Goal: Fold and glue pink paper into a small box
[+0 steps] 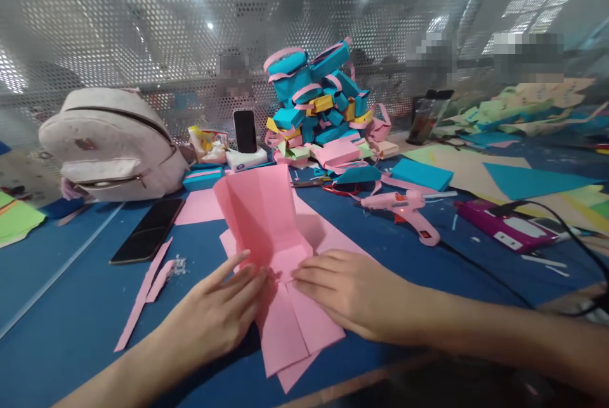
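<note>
A sheet of pink paper (266, 205), creased and partly folded up like a box, stands in front of me with its back panel upright. Its near flaps (290, 325) lie toward the table's front edge. My left hand (223, 306) grips the left side of the fold, index finger lifted a little. On the right side, my right hand (342, 287) holds the other fold with its fingers close together. Both thumbs are mostly hidden. Beneath and behind the folded piece lies more flat pink paper (333, 236).
A pink glue gun (404, 208) lies to the right, its cord running to a purple power strip (507, 224). Left are a black phone (148, 230), pink paper strips (143, 306) and a white backpack (114, 148). Behind rises a pile of blue and pink paper boxes (328, 103).
</note>
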